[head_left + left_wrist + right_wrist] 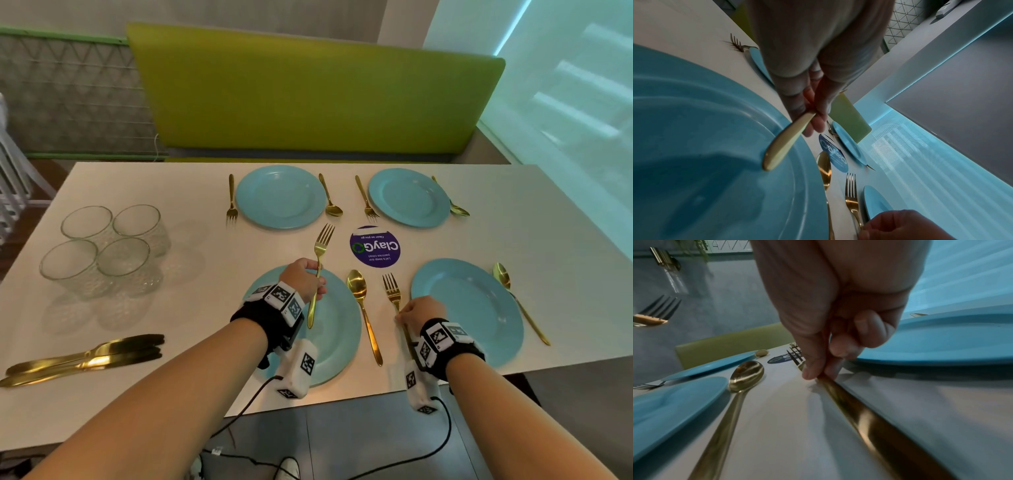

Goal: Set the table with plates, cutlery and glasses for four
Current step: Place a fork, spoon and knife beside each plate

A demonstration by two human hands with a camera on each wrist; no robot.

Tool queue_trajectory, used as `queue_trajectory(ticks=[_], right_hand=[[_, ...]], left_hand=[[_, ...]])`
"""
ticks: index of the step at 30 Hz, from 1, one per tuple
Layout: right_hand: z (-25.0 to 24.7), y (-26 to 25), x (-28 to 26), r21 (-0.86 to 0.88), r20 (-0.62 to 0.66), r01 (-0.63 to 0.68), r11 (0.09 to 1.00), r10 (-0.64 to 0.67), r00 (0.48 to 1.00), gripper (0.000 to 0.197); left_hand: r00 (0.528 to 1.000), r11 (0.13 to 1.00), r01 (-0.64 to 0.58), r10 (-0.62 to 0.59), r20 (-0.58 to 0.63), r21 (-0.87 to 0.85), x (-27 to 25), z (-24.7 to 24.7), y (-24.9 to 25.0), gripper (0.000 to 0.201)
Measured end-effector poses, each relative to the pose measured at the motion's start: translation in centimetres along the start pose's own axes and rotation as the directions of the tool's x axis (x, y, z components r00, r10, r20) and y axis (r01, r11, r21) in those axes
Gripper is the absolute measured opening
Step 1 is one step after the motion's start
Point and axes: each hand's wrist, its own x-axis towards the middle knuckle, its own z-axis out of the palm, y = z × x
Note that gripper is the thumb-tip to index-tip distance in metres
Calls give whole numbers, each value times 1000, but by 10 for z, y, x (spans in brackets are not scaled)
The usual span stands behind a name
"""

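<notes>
- Round purple sticker (375, 245) on the white surface (191, 329), between the four blue plates, printed upside down from the head view.
- Largest word on it: "ClayGo" in white letters, the "o" drawn as a green ring of arrows.
- Small line at the sticker's far edge: "Clean as you go".
- Two small lines at its near edge: "Let's keep our pantries clean"; the middle word only just legible.
- Same sticker (833, 155) in the left wrist view, seen at a slant, big letters partly legible.
- Same sticker (784, 359) in the right wrist view, too small and blurred to read.
- Black-and-white square code markers on both wristbands (286, 298); no readable text.
</notes>
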Motion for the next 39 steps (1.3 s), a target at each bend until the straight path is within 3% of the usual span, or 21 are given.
queue_trajectory(ticks=[17,39], right_hand=[[7,13,18,77,-97,-54,996,62,993,30],[1,15,16,99,-130,-67,993,80,988,35]], left_hand=[[1000,1000,9,-9,10,11,-2,12,0,26],[999,999,41,-41,3,-6,-3,8,-2,19]])
